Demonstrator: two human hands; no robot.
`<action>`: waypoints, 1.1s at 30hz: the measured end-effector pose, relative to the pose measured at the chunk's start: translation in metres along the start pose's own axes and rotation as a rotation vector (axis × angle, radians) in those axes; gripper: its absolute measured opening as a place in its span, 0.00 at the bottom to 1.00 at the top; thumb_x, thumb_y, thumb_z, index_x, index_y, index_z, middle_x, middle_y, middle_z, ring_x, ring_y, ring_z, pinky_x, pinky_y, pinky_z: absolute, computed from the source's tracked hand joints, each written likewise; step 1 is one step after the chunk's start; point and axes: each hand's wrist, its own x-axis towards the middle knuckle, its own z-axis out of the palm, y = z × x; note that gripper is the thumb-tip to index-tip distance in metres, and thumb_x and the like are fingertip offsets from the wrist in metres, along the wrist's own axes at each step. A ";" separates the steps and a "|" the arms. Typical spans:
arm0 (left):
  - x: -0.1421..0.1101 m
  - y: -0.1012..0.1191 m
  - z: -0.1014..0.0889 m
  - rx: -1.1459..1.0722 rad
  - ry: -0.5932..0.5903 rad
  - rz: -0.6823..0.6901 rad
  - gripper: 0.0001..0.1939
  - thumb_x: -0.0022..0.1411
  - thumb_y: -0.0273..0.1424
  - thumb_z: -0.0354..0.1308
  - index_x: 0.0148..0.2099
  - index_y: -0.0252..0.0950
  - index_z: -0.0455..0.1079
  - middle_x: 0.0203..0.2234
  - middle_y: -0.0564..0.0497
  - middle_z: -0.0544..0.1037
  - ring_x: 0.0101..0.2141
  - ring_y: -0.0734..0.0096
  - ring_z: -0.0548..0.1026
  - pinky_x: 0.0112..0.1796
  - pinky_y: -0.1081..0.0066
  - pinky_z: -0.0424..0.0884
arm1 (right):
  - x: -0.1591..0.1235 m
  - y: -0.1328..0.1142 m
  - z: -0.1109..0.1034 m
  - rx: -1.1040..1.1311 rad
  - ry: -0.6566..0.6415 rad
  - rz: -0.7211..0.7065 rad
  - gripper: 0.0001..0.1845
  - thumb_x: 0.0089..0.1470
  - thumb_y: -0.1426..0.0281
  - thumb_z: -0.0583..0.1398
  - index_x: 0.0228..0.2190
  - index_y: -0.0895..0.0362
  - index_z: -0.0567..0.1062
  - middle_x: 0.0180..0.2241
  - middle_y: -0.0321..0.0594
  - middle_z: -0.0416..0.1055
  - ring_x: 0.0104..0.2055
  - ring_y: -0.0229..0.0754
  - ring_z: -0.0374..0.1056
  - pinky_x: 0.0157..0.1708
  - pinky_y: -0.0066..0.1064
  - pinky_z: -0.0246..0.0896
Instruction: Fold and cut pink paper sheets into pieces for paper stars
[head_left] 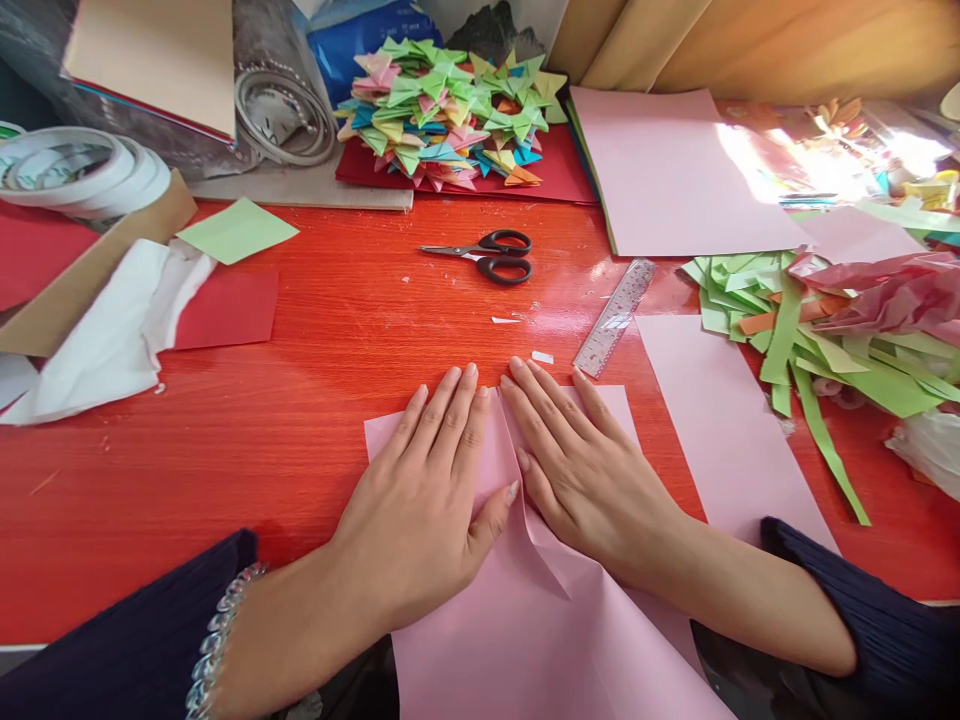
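Observation:
A large sheet of pink paper point(480, 640) lies before me on the red table, its near end hanging over the front edge. A raised crease runs up its middle, between my hands. My left hand point(420, 490) presses flat on the left part, fingers stretched out, thumb at the crease. On the right part rests my right hand point(585, 470), also flat with fingers extended. Just beyond the right fingertips are a clear ruler point(615, 318) and a small white paper scrap point(542, 357). Farther back lie black-handled scissors point(495, 255).
Folded paper stars point(450, 115) are heaped at the back. Pink sheets point(675, 170) and a pink strip point(727, 430) lie right, near green paper strips point(810, 340). At left are tape rolls point(82, 170), white tissue point(105, 340), a green square point(238, 232) and red paper point(229, 310).

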 end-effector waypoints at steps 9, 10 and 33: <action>0.013 -0.037 -0.002 0.000 -0.050 0.184 0.37 0.68 0.47 0.37 0.67 0.22 0.45 0.65 0.37 0.49 0.65 0.57 0.48 0.63 0.55 0.48 | 0.009 0.025 0.004 0.080 -0.002 -0.096 0.34 0.65 0.58 0.42 0.64 0.68 0.48 0.67 0.50 0.41 0.69 0.45 0.34 0.66 0.46 0.35; 0.019 -0.046 -0.002 0.006 -0.064 0.208 0.37 0.68 0.48 0.37 0.67 0.23 0.45 0.65 0.39 0.49 0.65 0.58 0.48 0.63 0.55 0.47 | 0.014 0.029 0.003 0.096 -0.002 -0.109 0.36 0.65 0.56 0.42 0.64 0.68 0.47 0.67 0.50 0.40 0.69 0.45 0.34 0.66 0.46 0.35; 0.028 -0.031 0.003 -0.032 -0.016 0.081 0.30 0.69 0.36 0.38 0.66 0.19 0.49 0.65 0.34 0.50 0.65 0.55 0.47 0.64 0.56 0.48 | 0.024 0.014 0.006 0.068 0.032 0.122 0.30 0.65 0.66 0.41 0.62 0.72 0.53 0.66 0.55 0.42 0.68 0.50 0.37 0.66 0.45 0.38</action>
